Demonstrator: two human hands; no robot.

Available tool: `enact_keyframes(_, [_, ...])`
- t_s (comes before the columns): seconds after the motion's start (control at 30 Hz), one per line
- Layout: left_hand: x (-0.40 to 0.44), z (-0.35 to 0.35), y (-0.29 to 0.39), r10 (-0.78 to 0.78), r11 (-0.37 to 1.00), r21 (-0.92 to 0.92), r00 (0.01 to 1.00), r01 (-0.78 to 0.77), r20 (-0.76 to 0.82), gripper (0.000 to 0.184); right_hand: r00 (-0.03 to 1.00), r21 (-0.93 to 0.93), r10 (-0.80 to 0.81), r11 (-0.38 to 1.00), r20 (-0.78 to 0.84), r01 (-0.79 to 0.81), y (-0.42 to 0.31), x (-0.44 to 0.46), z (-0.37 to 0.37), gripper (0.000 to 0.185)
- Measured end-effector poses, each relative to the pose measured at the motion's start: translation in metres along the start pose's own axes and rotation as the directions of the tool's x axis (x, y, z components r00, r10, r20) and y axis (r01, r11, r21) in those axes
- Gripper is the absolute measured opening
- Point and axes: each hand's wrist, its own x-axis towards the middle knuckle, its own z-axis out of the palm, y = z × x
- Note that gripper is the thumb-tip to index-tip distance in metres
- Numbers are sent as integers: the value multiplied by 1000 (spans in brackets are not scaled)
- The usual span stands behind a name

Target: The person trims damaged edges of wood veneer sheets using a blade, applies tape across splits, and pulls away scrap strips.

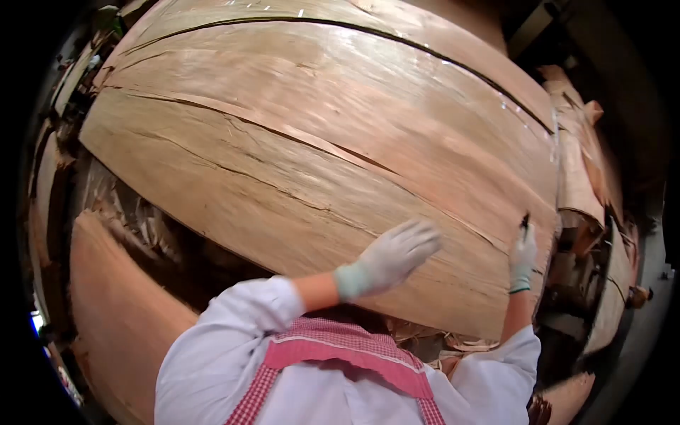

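Observation:
Large thin wood sheets [283, 156] lie in front of me, with long dark splits and overlapping edges running across them. My left hand [397, 256], in a white glove with a pale green cuff, is over the near sheet, its fingers stretched out to the right and nothing in them. Whether it touches the wood I cannot tell. Near the right edge of the sheets, my right hand [523, 258], gloved the same way, is closed around a small dark tool [525, 221] whose tip points away from me. The tool's exact shape is too small to tell.
A curved wood sheet [120, 319] lies at the lower left. Torn wood scraps [145, 227] fill the dark gap beside it. More rolled and broken sheets [577, 156] stand at the right, near a grey metal edge.

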Motion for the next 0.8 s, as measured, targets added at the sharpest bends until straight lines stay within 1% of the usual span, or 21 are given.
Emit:
enact_keyframes(0.07, [-86,-48,13,-61,998,-18,997,62,43,35,996,-63,-72,996,-44,69,-57,-30,13,26])
enact_keyframes(0.13, [-172,-96,10,-305,952,23,951,304,59,35,992,34,87,995,88,-90,-119,-64,32,27])
enact_keyframes(0.17, [-214,-116,10,-405,912,55,914,405,-26,34,975,89,140,984,175,-157,-147,-75,46,27])
enact_keyframes(0.2, [-254,-147,10,-508,848,97,851,521,-131,32,972,156,139,973,191,-170,-179,-89,65,27])
enact_keyframes(0.23, [-282,-177,12,-574,799,67,792,597,-211,29,968,236,114,957,225,-167,-209,-104,88,27])
enact_keyframes(0.27, [-310,-205,11,-586,769,103,760,631,-282,29,963,327,66,933,263,-153,-241,-113,119,27])
enact_keyframes(0.3, [-335,-233,4,-582,736,143,727,661,-365,28,967,363,-41,930,253,-56,-267,-121,154,24])
enact_keyframes(0.37, [-369,-280,-2,-574,667,162,640,727,-511,28,936,340,-204,935,285,100,-334,-135,192,23])
enact_keyframes(0.4, [-385,-304,-8,-563,645,164,609,746,-559,28,910,285,-258,944,323,167,-379,-142,192,23])
enact_keyframes(0.5, [-423,-358,-37,-525,611,167,554,774,-646,28,847,135,-473,881,242,454,-478,-148,200,24])
enact_keyframes(0.6, [-447,-414,-75,-458,583,217,538,782,-708,26,846,214,-396,916,357,339,-534,-127,224,27])
enact_keyframes(0.63, [-451,-436,-88,-456,589,210,535,781,-711,26,846,210,-416,907,332,364,-549,-120,235,27])
enact_keyframes(0.67, [-453,-459,-104,-441,579,233,540,781,-717,26,846,245,-388,917,367,314,-565,-116,246,27])
enact_keyframes(0.73, [-453,-509,-141,-396,563,296,566,772,-723,27,842,319,-332,926,425,203,-619,-104,254,27])
enact_keyframes(0.77, [-452,-535,-161,-397,551,322,581,770,-711,28,844,317,-353,919,403,233,-638,-97,271,27])
enact_keyframes(0.8, [-455,-554,-179,-412,546,312,573,778,-709,29,845,314,-378,911,378,267,-658,-88,292,26])
